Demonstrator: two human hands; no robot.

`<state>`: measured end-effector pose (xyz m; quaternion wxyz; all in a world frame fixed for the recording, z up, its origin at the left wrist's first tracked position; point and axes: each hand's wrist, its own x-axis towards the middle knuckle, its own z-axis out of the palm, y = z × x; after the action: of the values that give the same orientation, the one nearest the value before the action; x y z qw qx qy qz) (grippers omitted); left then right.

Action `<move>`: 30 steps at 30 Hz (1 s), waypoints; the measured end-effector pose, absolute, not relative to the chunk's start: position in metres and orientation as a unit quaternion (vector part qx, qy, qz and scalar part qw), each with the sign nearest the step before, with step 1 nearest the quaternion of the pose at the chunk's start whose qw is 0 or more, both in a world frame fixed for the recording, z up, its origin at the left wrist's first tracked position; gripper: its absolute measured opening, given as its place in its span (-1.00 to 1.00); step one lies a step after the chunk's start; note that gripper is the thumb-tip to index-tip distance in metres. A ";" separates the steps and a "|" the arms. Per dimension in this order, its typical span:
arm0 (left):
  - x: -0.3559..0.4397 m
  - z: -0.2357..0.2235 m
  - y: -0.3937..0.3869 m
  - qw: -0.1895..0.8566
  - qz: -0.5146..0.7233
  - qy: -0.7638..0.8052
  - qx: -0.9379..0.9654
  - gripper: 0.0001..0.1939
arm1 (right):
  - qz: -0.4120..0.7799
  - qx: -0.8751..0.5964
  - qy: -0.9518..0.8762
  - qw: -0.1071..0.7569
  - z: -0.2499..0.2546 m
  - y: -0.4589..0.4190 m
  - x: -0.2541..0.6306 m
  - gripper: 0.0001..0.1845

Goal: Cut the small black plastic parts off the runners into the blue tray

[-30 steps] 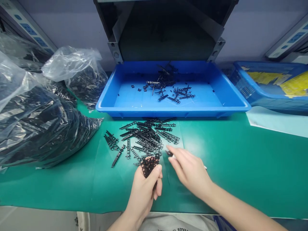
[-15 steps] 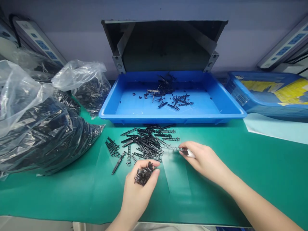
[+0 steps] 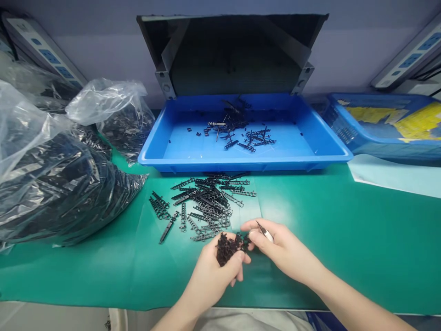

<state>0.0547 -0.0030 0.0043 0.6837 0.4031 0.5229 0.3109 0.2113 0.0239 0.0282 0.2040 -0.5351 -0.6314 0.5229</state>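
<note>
My left hand (image 3: 217,271) is closed around a clump of small black plastic parts (image 3: 227,250), held up off the mat. Close against it is my right hand (image 3: 279,246), whose thumb and fingertips meet the right side of the clump at a black piece (image 3: 245,241). Tucked in the same right hand is a small white-handled tool (image 3: 268,236) with a dark, pointed tip facing up and left; its kind is unclear. Beyond both hands, a loose pile of black ladder-like plastic strips (image 3: 210,202) lies on the green mat (image 3: 303,202).
Behind the pile stands a blue tray (image 3: 244,164) with black strips and bits inside. Clear plastic bags (image 3: 69,184) full of black parts fill the left side. At the right are a blue basket (image 3: 379,147) with yellow labels and a pale sheet (image 3: 396,177).
My right hand has come left and down from the pile's right edge to the clump. My left hand has moved slightly right. More strips now show at the pile's near edge.
</note>
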 end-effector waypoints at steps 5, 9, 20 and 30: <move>0.050 -0.001 -0.001 0.711 0.356 0.501 0.342 -0.78 | 0.445 -0.495 -0.728 0.162 0.026 0.012 0.218 -0.60; 0.050 -0.001 -0.001 0.711 0.372 0.493 0.336 -0.77 | 0.406 -0.473 -0.774 0.111 0.025 0.004 0.214 -0.64; 0.048 -0.004 -0.003 0.706 0.362 0.500 0.347 -0.76 | 0.281 -0.489 -0.822 0.075 0.018 -0.003 0.208 -0.63; 0.053 -0.002 -0.003 0.658 0.338 0.567 0.362 -0.81 | 0.244 -0.482 -0.833 0.122 0.015 -0.005 0.202 -0.60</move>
<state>0.0531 -0.0030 -0.0017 0.6577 0.3624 0.5673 0.3382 0.2016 -0.0045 0.0148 0.1217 -0.4816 -0.8330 0.2436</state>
